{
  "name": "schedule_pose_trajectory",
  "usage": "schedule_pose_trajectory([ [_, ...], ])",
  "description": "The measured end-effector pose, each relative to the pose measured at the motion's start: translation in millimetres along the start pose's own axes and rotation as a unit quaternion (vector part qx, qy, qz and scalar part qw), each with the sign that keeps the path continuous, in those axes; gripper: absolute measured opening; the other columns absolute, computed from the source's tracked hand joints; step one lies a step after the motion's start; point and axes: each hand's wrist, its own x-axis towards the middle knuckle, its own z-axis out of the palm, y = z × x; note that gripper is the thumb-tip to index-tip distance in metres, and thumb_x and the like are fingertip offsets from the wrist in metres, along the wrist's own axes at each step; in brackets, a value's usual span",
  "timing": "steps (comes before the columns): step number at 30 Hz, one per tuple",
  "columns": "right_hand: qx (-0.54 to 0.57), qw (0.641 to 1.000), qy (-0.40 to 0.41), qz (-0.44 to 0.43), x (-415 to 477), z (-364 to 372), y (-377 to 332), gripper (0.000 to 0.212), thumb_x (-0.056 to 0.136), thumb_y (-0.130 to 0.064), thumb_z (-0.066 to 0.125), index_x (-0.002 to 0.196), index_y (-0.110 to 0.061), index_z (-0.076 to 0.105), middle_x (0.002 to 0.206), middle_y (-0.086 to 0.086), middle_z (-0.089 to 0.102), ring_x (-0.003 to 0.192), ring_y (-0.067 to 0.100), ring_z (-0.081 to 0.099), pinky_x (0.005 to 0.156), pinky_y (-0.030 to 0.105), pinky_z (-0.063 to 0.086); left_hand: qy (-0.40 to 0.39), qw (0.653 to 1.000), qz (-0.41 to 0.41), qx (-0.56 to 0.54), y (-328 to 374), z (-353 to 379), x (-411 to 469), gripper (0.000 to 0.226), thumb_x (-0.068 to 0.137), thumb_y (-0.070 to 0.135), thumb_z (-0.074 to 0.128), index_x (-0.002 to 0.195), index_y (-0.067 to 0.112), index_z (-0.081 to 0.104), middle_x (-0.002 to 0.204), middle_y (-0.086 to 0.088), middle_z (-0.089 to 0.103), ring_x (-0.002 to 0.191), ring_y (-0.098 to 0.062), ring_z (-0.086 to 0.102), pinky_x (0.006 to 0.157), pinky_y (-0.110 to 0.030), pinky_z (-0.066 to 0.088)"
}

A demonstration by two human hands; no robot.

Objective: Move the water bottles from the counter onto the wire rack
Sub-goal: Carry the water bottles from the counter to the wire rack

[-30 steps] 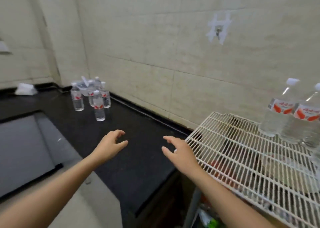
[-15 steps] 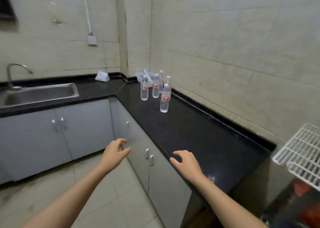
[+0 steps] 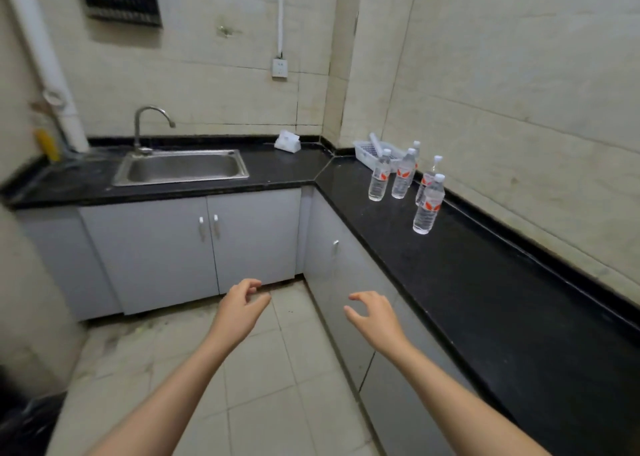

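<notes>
Now that the person has swung round from the wire rack, the water bottles left on the counter are straight ahead of them. I count five, all upright, capped and w/ red labels, clustered near the corner. The nearest bottle stands a bit forward of the others, and the back ones sit just beside a white basket against the wall. None of the five has shifted in the last sec.

What has changed is the person. A sec ago they faced the rack, where two bottles already stood, w/ the right hand over its edge. The rack is now out of sight altogether, and both arms reach out over the floor tiles in front of the grey cabinets.

The left hand and right hand are both empty, fingers loosely curled and gripping nothing. Neither is anywhere near a bottle yet.

My read: this is the walk back for the next load, i.e. two delivered and five to go. W/ both hands free, they could prob. take one bottle per hand, starting w/ the forward one.

Further off are a steel sink w/ its tap on the other run of counter, and a tissue pack by the corner.
</notes>
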Motion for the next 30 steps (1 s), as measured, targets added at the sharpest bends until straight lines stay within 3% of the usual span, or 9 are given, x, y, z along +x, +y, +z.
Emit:
schedule_pose_trajectory([
  [5, 0.017, 1.000, 0.000, 0.008, 41.6, 6.6, 5.5, 0.035, 0.090, -0.027, 0.053, 0.121, -0.010, 0.055, 0.129, 0.007, 0.053, 0.124, 0.020, 0.043, 0.100, 0.024, 0.030, -0.012, 1.000, -0.018, -0.019, -11.4, 10.2, 36.5, 0.029, 0.086, 0.015, 0.057, 0.114, 0.008, 0.055, 0.119, -0.013, 0.054, 0.106, -0.024, 0.051, 0.087, -0.029, 0.036],
  [11, 0.052, 0.997, 0.059, 0.014, 141.2, -6.8, 18.6, 0.032, 0.087, -0.020, 0.058, 0.116, -0.006, 0.059, 0.124, 0.012, 0.058, 0.120, 0.024, 0.049, 0.100, 0.028, 0.033, -0.006, 1.000, 0.010, -0.005, 4.4, 23.1, 125.8, 0.029, 0.087, 0.017, 0.057, 0.114, 0.008, 0.056, 0.119, -0.012, 0.055, 0.101, -0.020, 0.051, 0.090, -0.031, 0.040],
  [17, 0.091, 0.990, 0.098, 0.039, 257.2, -29.3, 27.0, 0.033, 0.087, -0.019, 0.057, 0.117, -0.009, 0.060, 0.125, 0.010, 0.058, 0.118, 0.023, 0.051, 0.090, 0.023, 0.035, -0.002, 0.999, 0.034, -0.005, 38.1, 30.8, 243.5, 0.029, 0.088, 0.016, 0.055, 0.115, 0.008, 0.055, 0.121, -0.013, 0.055, 0.110, -0.025, 0.052, 0.089, -0.028, 0.038],
  [22, 0.090, 0.989, 0.111, 0.048, 332.9, -43.3, 35.8, 0.031, 0.086, -0.020, 0.058, 0.116, -0.010, 0.061, 0.124, 0.010, 0.058, 0.118, 0.023, 0.051, 0.096, 0.028, 0.036, 0.011, 0.998, 0.045, -0.037, 55.2, 45.3, 325.9, 0.027, 0.087, 0.012, 0.056, 0.113, 0.005, 0.057, 0.118, -0.015, 0.057, 0.105, -0.024, 0.053, 0.089, -0.029, 0.039],
  [30, 0.049, 0.984, 0.116, 0.128, 415.9, -42.3, 56.2, 0.033, 0.087, -0.023, 0.056, 0.118, -0.011, 0.058, 0.124, 0.009, 0.057, 0.118, 0.023, 0.051, 0.098, 0.032, 0.039, -0.051, 0.996, 0.042, -0.060, 41.8, 87.9, 440.5, 0.026, 0.088, 0.012, 0.055, 0.112, 0.003, 0.056, 0.109, -0.010, 0.057, 0.102, -0.023, 0.052, 0.084, -0.029, 0.037],
])
